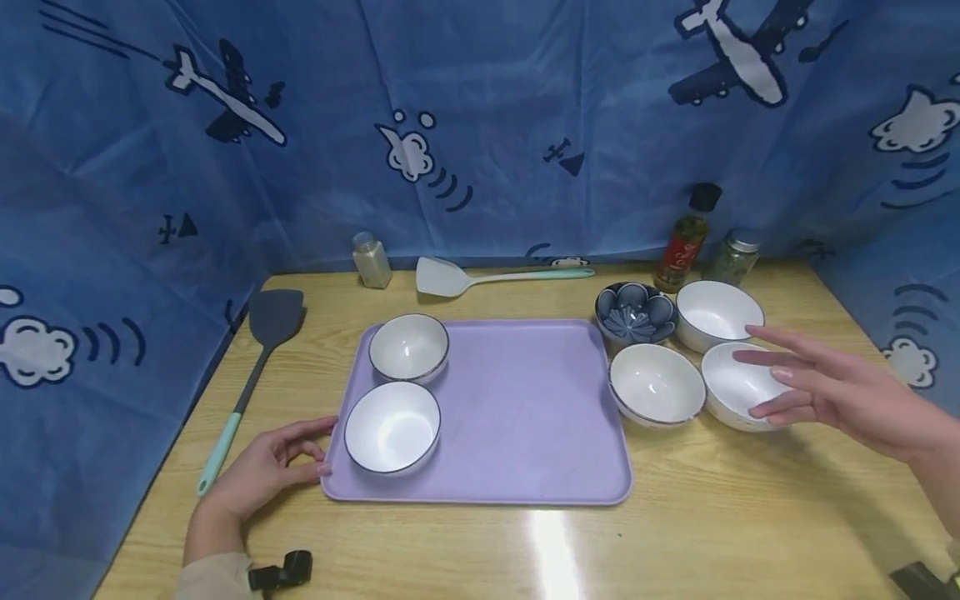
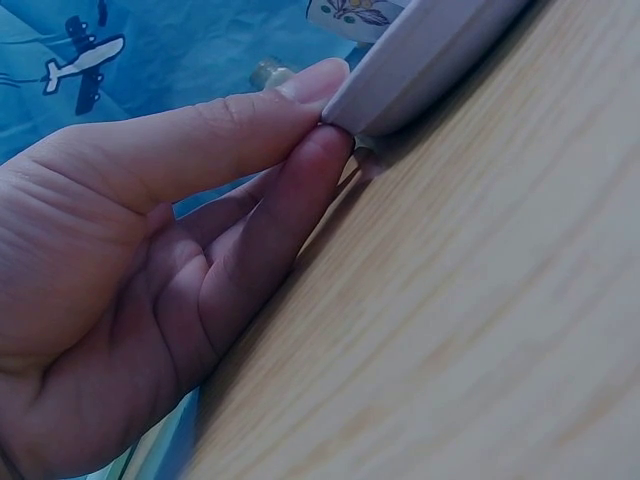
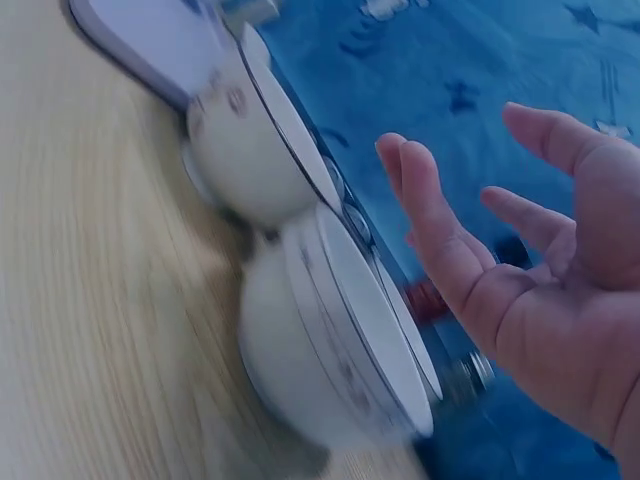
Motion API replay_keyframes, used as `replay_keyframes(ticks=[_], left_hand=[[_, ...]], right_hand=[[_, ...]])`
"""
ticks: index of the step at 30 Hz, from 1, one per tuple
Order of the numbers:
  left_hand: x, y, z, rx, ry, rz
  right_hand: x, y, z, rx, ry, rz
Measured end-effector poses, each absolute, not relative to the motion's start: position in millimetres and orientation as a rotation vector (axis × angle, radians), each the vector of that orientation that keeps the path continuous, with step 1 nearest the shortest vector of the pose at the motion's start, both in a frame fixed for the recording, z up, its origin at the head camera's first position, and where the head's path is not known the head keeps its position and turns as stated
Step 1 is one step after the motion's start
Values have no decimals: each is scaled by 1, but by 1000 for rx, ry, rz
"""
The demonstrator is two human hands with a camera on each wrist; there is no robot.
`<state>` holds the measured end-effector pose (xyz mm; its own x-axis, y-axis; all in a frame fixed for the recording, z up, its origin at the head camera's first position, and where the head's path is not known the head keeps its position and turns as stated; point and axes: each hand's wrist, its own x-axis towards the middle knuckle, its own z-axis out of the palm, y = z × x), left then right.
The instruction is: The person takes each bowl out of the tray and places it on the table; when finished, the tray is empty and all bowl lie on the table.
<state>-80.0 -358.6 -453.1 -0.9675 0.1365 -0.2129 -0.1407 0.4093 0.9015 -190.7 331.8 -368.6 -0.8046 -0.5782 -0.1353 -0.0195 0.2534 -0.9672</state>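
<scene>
A lavender tray (image 1: 536, 400) lies on the table, and my left hand (image 1: 273, 467) pinches its left edge between thumb and fingers. In the left wrist view the thumb (image 2: 230, 135) bears on the tray rim (image 2: 430, 70). Two white bowls, a rear one (image 1: 408, 346) and a front one (image 1: 393, 427), stand on the tray's left side. My right hand (image 1: 840, 387) hovers with spread fingers over a white bowl (image 1: 731, 385) right of the tray. In the right wrist view that hand (image 3: 540, 280) holds nothing, beside the white bowls (image 3: 300, 340).
Near the tray's right edge stand a white bowl (image 1: 656, 387), a dark petal-patterned bowl (image 1: 633, 312) and another white bowl (image 1: 716, 312). Behind are a sauce bottle (image 1: 682, 246) and a jar (image 1: 733, 257). A shaker (image 1: 371, 262), a pale spatula (image 1: 442, 277) and a dark spatula (image 1: 273, 317) lie further left.
</scene>
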Motion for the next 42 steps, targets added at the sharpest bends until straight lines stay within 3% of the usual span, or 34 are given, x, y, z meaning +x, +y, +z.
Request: replay_keyframes(ticks=[14, 29, 42], left_hand=[[-81, -361, -454, 19, 2414, 1575], [-80, -361, -456, 7, 2407, 1587], [-79, -359, -453, -9, 2440, 1555]], right_hand=[[-196, 227, -360, -664, 1702, -1675], [-200, 85, -375, -456, 1642, -1619], [-229, 8, -401, -286, 1675, -1621]])
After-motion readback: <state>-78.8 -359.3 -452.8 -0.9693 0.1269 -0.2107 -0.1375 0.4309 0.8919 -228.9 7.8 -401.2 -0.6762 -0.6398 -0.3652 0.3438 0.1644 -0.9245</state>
